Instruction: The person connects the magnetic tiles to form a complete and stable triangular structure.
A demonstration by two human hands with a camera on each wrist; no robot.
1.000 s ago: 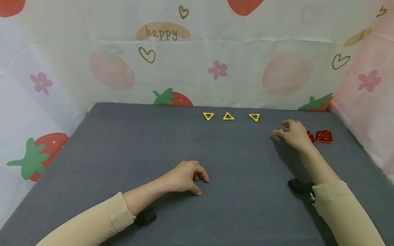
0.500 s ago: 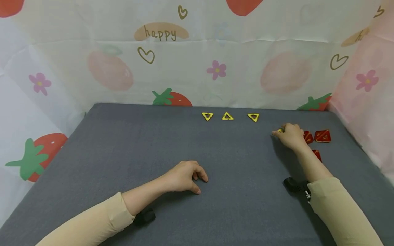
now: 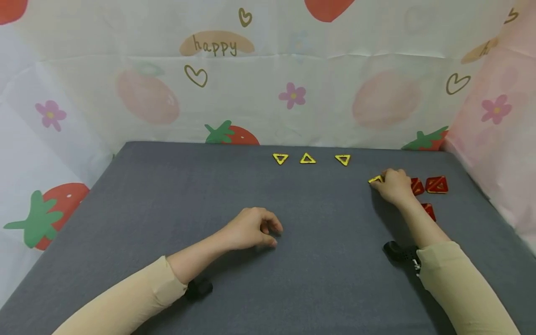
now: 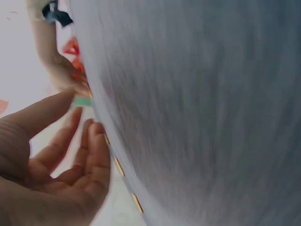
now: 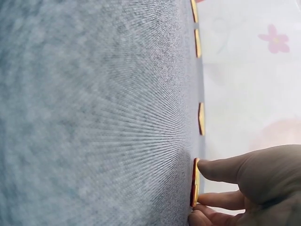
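My right hand (image 3: 395,187) pinches a yellow triangle piece (image 3: 374,179) low at the table's far right part. In the right wrist view the thumb and a finger sit at opposite ends of that triangle piece (image 5: 195,181), which has a red edge. My left hand (image 3: 251,228) hovers over the middle of the table with fingers loosely bent, holding nothing. Three yellow triangle pieces, a left one (image 3: 280,158), a middle one (image 3: 307,158) and a right one (image 3: 343,159), lie apart in a row near the far edge.
Red triangle pieces (image 3: 437,184) lie right of my right hand, and another red piece (image 3: 428,210) is partly hidden by the forearm. A grey cloth (image 3: 188,186) covers the table. Printed curtains (image 3: 326,97) stand behind it and along the sides.
My right fingers have come down onto the yellow triangle and closed on it. My left hand has moved slightly away from me. The head view has shifted slightly.
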